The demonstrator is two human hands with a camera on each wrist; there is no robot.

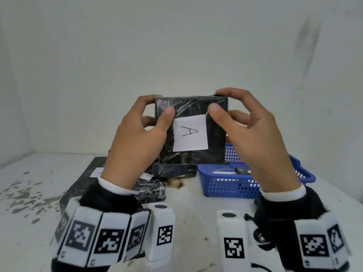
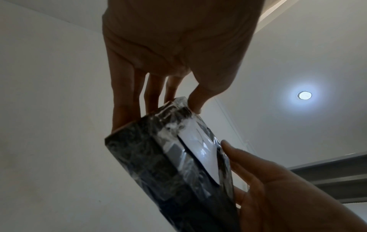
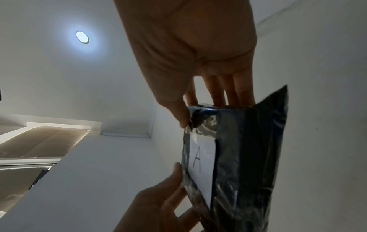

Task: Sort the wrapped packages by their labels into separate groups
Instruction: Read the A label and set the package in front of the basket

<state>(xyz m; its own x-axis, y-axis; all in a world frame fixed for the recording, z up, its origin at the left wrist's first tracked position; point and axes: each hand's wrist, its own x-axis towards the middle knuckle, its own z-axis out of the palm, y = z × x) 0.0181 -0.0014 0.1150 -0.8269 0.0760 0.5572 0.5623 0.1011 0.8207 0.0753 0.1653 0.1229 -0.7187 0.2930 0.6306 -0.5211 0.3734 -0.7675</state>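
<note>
I hold up a black plastic-wrapped package [image 1: 188, 156] in front of me, above the table. Its white label [image 1: 190, 132] reads "A" and faces me. My left hand [image 1: 162, 105] pinches the package's upper left corner, thumb on the front and fingers behind. At the upper right corner my right hand [image 1: 216, 101] grips it the same way. In the left wrist view the package [image 2: 155, 157] hangs below my left hand [image 2: 170, 109]. The right wrist view shows the package [image 3: 248, 157], its "A" label [image 3: 200, 164] and my right hand [image 3: 200, 111].
A blue mesh basket [image 1: 225, 186] with small dark items inside stands at the right of the stained white table [image 1: 29, 193]. A large flat black package [image 1: 82, 177] with a label lies at the left. Two smaller wrapped packages [image 1: 151, 189] [image 1: 176, 169] sit beneath my hands.
</note>
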